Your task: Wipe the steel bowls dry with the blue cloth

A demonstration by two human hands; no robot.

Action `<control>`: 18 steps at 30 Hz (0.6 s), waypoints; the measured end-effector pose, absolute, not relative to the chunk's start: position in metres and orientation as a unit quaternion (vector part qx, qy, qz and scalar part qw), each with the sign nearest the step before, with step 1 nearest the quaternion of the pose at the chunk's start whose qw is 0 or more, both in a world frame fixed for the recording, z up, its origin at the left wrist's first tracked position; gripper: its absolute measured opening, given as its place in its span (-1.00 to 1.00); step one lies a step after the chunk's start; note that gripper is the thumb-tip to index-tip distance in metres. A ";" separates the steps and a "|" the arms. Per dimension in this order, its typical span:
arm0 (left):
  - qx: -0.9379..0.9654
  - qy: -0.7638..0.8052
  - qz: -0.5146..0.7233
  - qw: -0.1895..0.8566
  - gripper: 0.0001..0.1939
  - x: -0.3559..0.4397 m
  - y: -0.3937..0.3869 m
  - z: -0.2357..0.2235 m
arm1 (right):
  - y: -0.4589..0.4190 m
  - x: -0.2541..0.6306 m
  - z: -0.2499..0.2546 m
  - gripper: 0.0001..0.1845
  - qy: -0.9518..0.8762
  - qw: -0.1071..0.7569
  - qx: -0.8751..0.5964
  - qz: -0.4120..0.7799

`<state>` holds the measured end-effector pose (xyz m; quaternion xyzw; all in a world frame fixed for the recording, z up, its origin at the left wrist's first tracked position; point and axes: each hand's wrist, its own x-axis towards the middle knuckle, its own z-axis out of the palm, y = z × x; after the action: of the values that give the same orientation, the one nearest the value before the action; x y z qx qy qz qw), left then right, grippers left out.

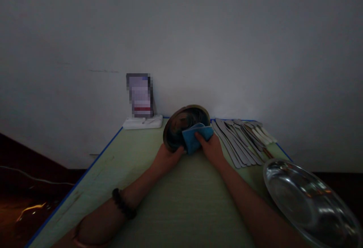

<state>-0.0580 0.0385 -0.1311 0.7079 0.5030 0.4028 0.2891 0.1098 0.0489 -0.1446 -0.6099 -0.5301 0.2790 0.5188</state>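
Observation:
Near the far side of the table, a shiny metal bowl (177, 121) is tilted up with its dark, reflective inside toward me. My left hand (170, 156) grips its lower left rim, the thumb on the inner side and the other fingers hidden behind. In my right hand (211, 146) is a folded blue cloth (193, 136), pinched with the thumb on top. The cloth lies over the lower right part of the bowl's opening. Whether my right fingers also touch the rim is hidden.
Right of the bowl lie several knives and other cutlery (236, 142) in a row. A large metal basin (309, 202) stands at the table's right edge. A blurred-out upright screen (140, 95) leans on the wall behind a white power strip (143, 122).

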 end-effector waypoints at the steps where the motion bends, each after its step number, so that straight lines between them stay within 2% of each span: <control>1: 0.700 0.506 0.407 0.296 -0.61 -0.058 0.039 -0.132 | 0.049 0.110 -0.145 -0.59 -0.527 0.520 -0.612 0.278; 6: 0.682 0.492 0.439 0.316 -0.46 -0.057 0.040 -0.133 | 0.048 0.112 -0.142 -0.59 -0.521 0.525 -0.607 0.291; 12: 0.705 0.493 0.399 0.317 -0.67 -0.055 0.038 -0.131 | 0.048 0.112 -0.143 -0.59 -0.520 0.518 -0.603 0.312; 18: 0.702 0.486 0.431 0.292 -0.59 -0.057 0.041 -0.136 | 0.050 0.112 -0.146 -0.57 -0.520 0.517 -0.609 0.303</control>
<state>-0.0568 0.0411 -0.1359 0.7021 0.4863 0.4306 0.2920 0.1122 0.0505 -0.1458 -0.6087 -0.5196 0.3033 0.5172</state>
